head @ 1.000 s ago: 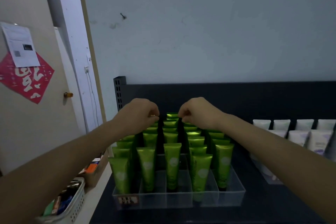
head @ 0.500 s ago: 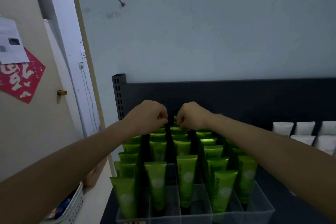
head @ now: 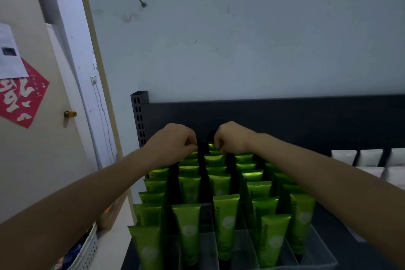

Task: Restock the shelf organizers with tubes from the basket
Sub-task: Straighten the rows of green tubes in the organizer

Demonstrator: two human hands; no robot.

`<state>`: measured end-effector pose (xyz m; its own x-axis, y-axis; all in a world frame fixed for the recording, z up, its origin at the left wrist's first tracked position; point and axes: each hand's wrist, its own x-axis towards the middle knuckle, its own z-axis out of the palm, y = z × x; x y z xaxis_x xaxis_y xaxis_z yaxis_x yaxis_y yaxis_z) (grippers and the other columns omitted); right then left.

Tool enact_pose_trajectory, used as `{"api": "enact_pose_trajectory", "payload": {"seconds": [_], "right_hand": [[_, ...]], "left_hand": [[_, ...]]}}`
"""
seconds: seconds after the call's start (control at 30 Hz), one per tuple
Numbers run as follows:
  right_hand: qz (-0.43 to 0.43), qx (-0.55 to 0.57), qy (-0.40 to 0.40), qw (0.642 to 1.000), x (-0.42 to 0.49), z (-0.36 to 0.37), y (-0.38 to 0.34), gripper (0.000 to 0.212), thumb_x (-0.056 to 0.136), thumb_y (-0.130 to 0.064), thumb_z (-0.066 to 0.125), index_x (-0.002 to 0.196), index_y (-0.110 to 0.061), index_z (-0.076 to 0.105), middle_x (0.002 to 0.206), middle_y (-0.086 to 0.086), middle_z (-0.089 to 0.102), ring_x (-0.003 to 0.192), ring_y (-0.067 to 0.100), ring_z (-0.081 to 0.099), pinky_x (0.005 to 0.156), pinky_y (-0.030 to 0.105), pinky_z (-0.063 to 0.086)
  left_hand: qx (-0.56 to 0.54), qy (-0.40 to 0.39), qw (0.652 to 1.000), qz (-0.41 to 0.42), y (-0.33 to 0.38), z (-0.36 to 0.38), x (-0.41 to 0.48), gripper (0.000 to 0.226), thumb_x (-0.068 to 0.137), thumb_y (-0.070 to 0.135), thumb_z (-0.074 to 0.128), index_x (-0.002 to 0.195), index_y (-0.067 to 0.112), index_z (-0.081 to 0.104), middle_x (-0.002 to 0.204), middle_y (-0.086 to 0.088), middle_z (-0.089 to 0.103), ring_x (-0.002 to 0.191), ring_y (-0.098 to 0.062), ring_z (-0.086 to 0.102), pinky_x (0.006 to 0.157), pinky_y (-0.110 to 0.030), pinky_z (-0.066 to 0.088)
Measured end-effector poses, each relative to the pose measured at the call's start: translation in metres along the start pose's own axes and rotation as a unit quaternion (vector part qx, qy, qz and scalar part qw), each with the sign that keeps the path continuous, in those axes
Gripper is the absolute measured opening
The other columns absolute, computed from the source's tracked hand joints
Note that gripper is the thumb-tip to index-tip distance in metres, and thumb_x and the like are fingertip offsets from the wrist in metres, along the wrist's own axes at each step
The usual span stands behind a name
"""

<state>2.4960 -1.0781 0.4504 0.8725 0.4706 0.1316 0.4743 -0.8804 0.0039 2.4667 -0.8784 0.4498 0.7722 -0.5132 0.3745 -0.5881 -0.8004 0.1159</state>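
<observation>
Rows of green tubes [head: 225, 221] stand upright in a clear divided organizer [head: 322, 247] on the dark shelf. Both my hands reach to the rear of the organizer. My left hand [head: 175, 140] has its fingers curled and pinched at the top of a rear tube in the left-middle column. My right hand [head: 234, 138] is curled the same way over the rear tubes just to the right. One bright green tube top [head: 211, 146] shows between the two hands. The fingertips are partly hidden. The white basket [head: 87, 250] sits at the lower left, below the shelf.
The dark shelf back panel [head: 306, 120] rises right behind my hands. White tubes [head: 370, 158] stand in rows at the right. A slotted shelf post [head: 139, 116] is at the left rear. A door with a brass knob [head: 70, 114] is further left.
My hands have come closer together at the back row over the last second. The view has shifted nearer to the organizer, so the tubes look larger and lower.
</observation>
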Motion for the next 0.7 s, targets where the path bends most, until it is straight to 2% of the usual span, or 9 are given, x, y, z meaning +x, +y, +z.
{"api": "enact_pose_trajectory", "payload": {"seconds": [0.07, 0.27, 0.43, 0.53, 0.63, 0.7], "right_hand": [[-0.002, 0.003, 0.002, 1.000, 0.002, 0.006, 0.002, 0.019, 0.080, -0.008, 0.067, 0.099, -0.007, 0.070, 0.105, 0.007, 0.067, 0.097, 0.022, 0.061, 0.081, 0.028, 0.047], [0.005, 0.052, 0.032, 0.998, 0.008, 0.007, 0.001, 0.014, 0.079, -0.012, 0.071, 0.093, -0.009, 0.072, 0.101, 0.002, 0.067, 0.086, 0.010, 0.055, 0.076, 0.020, 0.041], [-0.001, 0.056, 0.020, 0.998, 0.009, 0.009, 0.000, 0.015, 0.081, -0.009, 0.069, 0.095, -0.008, 0.072, 0.104, 0.004, 0.069, 0.095, 0.016, 0.061, 0.085, 0.025, 0.048], [0.011, 0.080, 0.012, 0.997, 0.009, 0.007, 0.001, 0.016, 0.079, -0.010, 0.073, 0.095, -0.007, 0.072, 0.101, 0.004, 0.069, 0.089, 0.011, 0.060, 0.081, 0.023, 0.048], [0.031, 0.109, 0.047, 0.992, 0.010, -0.006, 0.004, 0.022, 0.075, -0.013, 0.077, 0.097, -0.009, 0.073, 0.099, 0.002, 0.070, 0.087, 0.008, 0.059, 0.076, 0.019, 0.044], [0.036, 0.091, 0.077, 0.992, 0.012, -0.012, 0.010, 0.024, 0.077, -0.014, 0.075, 0.100, -0.009, 0.072, 0.103, 0.003, 0.069, 0.095, 0.013, 0.060, 0.079, 0.020, 0.043]], "left_hand": [[0.001, 0.003, 1.000, 0.000, -0.002, 0.000, 0.000, 0.017, 0.090, 0.031, 0.059, 0.096, 0.020, 0.070, 0.095, 0.008, 0.066, 0.082, -0.006, 0.059, 0.079, -0.031, 0.053], [0.001, 0.001, 1.000, 0.001, -0.008, 0.002, 0.000, 0.018, 0.090, 0.031, 0.059, 0.096, 0.019, 0.070, 0.094, 0.007, 0.066, 0.083, -0.007, 0.059, 0.079, -0.034, 0.053], [-0.002, 0.002, 1.000, 0.000, -0.009, 0.004, -0.001, 0.017, 0.090, 0.029, 0.059, 0.096, 0.018, 0.071, 0.093, 0.007, 0.065, 0.083, -0.007, 0.059, 0.080, -0.034, 0.053], [-0.004, 0.001, 1.000, -0.003, -0.010, 0.004, -0.002, 0.017, 0.089, 0.029, 0.059, 0.095, 0.019, 0.071, 0.093, 0.007, 0.065, 0.083, -0.007, 0.060, 0.080, -0.034, 0.053], [-0.001, 0.001, 1.000, -0.005, -0.012, 0.004, -0.001, 0.017, 0.089, 0.029, 0.059, 0.096, 0.019, 0.070, 0.095, 0.007, 0.065, 0.085, -0.008, 0.059, 0.081, -0.033, 0.053], [0.000, -0.001, 1.000, -0.006, -0.013, 0.004, -0.001, 0.017, 0.090, 0.029, 0.058, 0.097, 0.019, 0.070, 0.096, 0.007, 0.065, 0.085, -0.008, 0.059, 0.081, -0.033, 0.053]]}}
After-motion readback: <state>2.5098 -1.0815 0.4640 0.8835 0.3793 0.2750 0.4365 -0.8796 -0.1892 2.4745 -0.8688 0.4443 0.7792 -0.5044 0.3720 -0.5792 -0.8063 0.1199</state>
